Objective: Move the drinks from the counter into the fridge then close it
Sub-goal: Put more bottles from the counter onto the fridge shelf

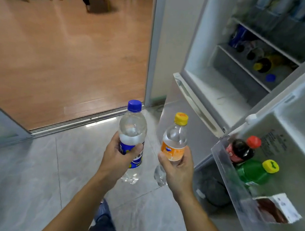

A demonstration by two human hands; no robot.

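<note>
While gripped upright in the left hand (pixel 118 155), blue-capped bottle (pixel 133 132) out in front above the tiled floor (pixel 22 185). Beside it, apart, orange-labelled bottle (pixel 174 139) with yellow cap, clasped by the right hand (pixel 176 170). To the right, open fridge (pixel 218 93); door shelf (pixel 224 167) holding a dark red-capped bottle (pixel 242 149) and a green bottle (pixel 255 170).

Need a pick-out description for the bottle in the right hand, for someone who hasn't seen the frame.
Start at the open fridge on the right; in front of it two hands each hold a clear bottle upright. The right hand, nearer the fridge door, grips the target bottle. It has a yellow cap and orange label, unlike the left hand's blue-capped bottle.
</note>
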